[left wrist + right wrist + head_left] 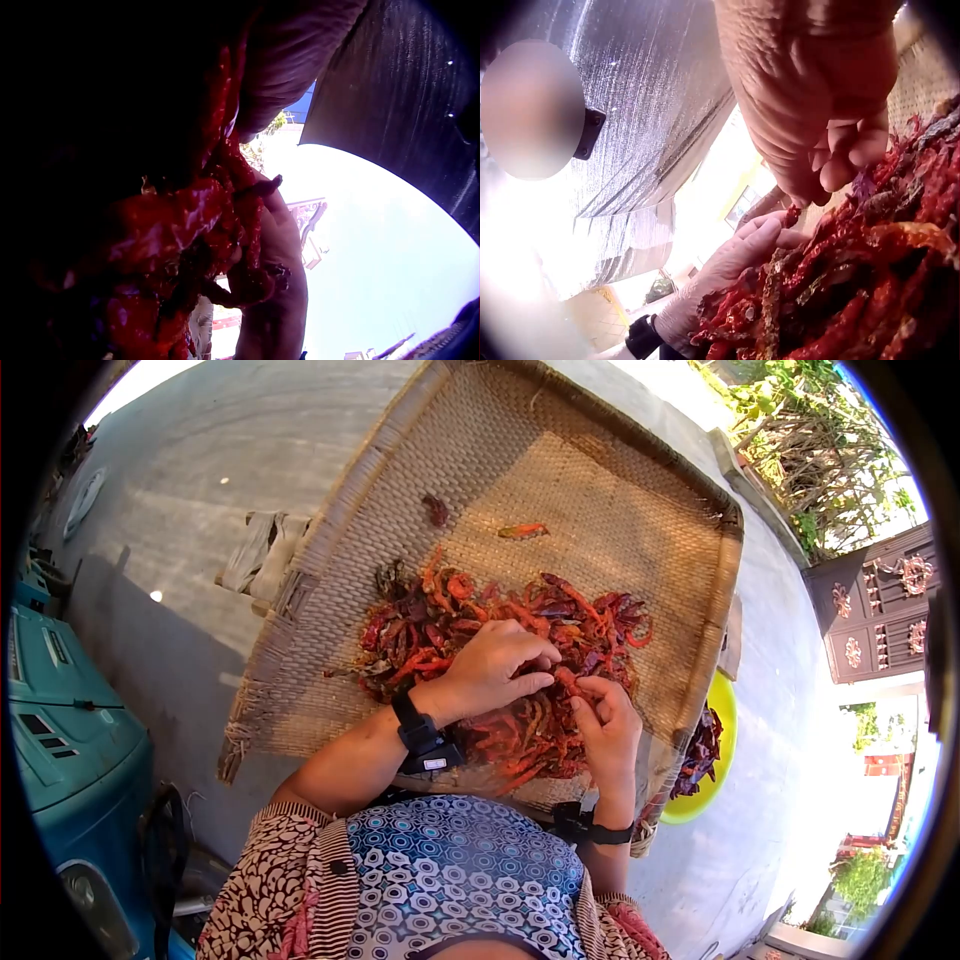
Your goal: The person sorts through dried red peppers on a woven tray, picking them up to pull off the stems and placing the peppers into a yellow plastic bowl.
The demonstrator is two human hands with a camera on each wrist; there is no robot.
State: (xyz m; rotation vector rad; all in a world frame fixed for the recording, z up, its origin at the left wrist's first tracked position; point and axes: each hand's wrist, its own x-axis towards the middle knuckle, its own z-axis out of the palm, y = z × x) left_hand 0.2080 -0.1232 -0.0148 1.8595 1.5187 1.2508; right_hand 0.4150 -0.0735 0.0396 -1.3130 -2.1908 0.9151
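Note:
A heap of dried red chilies [420, 625] lies on a woven bamboo tray [620, 490]. Both hands are over its near side, close together. My right hand [612, 735] pinches a wrinkled dried chili [566, 680] between thumb and index finger. Just left of it, my left hand [490, 665] has its fingers bent and its thumb tip close to the same chili. In the right wrist view, a small red chili end [791, 217] sits where the fingertips of both hands meet. The left wrist view is mostly dark, with red chilies [161, 229] close to the lens.
Two loose chilies, one red-orange [523, 531] and one dark [435, 510], lie farther up the tray. A yellow-green basin [722, 760] with dark dried chilies stands at the right. A teal vehicle [75, 700] is on the left. A plank-like support [265, 555] shows beside the tray.

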